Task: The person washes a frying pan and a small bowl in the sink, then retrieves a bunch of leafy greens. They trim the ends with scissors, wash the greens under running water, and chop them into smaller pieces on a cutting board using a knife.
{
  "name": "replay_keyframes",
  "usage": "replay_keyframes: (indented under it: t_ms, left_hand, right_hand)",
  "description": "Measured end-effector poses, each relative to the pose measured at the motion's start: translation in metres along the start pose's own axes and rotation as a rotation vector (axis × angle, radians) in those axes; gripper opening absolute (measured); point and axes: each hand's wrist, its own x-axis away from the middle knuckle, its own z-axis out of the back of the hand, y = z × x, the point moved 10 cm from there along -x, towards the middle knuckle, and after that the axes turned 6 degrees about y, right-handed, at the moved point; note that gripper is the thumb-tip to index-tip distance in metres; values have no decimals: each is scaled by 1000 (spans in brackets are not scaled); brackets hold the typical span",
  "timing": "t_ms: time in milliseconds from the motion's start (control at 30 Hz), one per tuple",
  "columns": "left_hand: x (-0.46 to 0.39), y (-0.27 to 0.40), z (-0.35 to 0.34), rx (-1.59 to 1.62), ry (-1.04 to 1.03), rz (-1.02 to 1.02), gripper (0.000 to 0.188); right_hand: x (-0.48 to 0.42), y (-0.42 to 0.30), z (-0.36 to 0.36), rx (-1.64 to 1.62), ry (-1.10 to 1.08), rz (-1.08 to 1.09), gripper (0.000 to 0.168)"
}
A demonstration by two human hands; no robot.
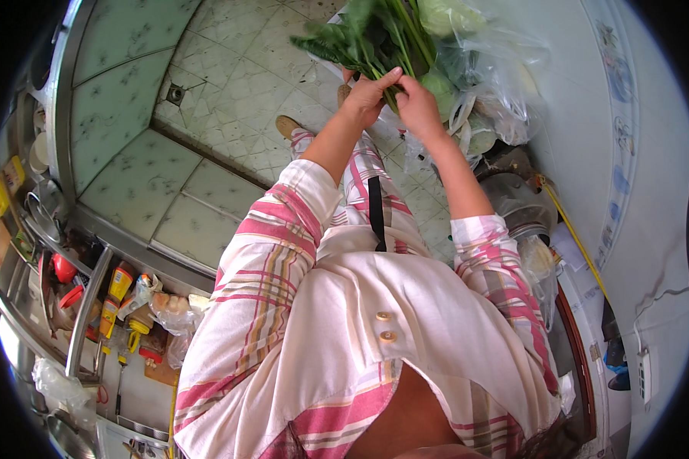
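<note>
Green leafy vegetables with long stems (pixel 373 43) are gathered in both hands near the top of the head view. My left hand (pixel 364 97) is closed around the lower stems, its thumb pointing right. Close beside it, my right hand (pixel 419 106) pinches the stem ends between thumb and fingers. The leaves fan out upward and to the left, slightly blurred. Behind them and to the right lie a pale green cabbage (pixel 448 17) in clear plastic and another round, pale green vegetable (pixel 438 89).
Clear plastic bags (pixel 508 103) sit against the tiled wall at right. Below them stands a grey rounded container (pixel 519 201). A floor drain (pixel 175 94) lies left of my feet. Green cabinet panels (pixel 120 115) line the left, beside a counter with bottles (pixel 117 287) and a metal rack (pixel 89 310).
</note>
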Motion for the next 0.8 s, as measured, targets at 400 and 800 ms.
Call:
replay_keyframes:
  t_ms: [400, 800]
  left_hand:
    - [0, 39, 29, 368, 161, -304, 15]
    - [32, 53, 29, 283, 101, -281, 20]
  right_hand:
    - [65, 12, 9, 545, -146, 374, 17]
    - [2, -6, 29, 491, 130, 261, 12]
